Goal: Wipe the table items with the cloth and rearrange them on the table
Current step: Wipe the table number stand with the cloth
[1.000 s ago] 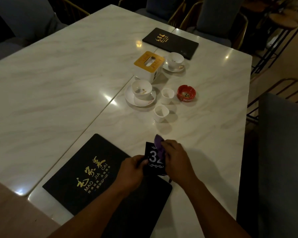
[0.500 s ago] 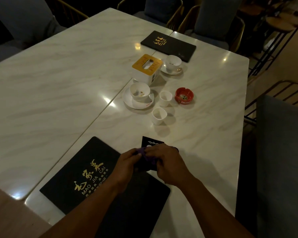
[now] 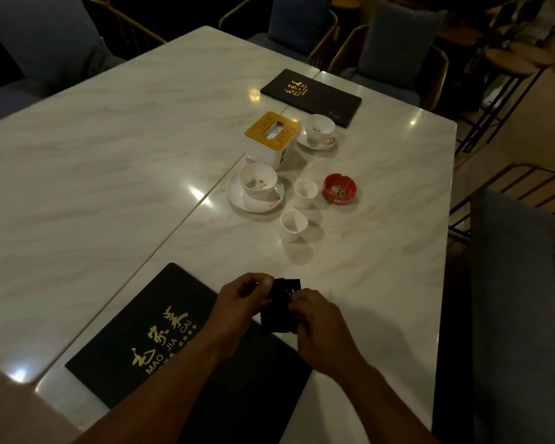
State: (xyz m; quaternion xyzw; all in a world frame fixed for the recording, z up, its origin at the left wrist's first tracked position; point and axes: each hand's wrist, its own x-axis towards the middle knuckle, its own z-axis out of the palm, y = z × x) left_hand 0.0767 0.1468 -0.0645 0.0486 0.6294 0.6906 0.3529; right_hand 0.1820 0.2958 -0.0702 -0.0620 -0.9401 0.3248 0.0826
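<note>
Currently, both hands hold a black card (image 3: 277, 312) close to the near edge of the tabletop (image 3: 382, 267), over the far corner of the near menu (image 3: 141, 347). Left hand (image 3: 241, 299) grip: fingers pinched on the card's upper left edge. Right hand (image 3: 318, 325) grip: fingers curled on the card's right side. Toward the tabletop centre stand a near cup (image 3: 293, 225), a far cup (image 3: 305, 193), a red ashtray (image 3: 339, 189), a bowl (image 3: 257, 181) on a saucer (image 3: 237, 200) and a tissue box (image 3: 271, 136). A far menu (image 3: 311, 96) lies at the far edge.

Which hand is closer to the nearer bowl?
Left. The left hand lies straight toward the camera from the bowl; the right hand is further back and rightward.
</note>
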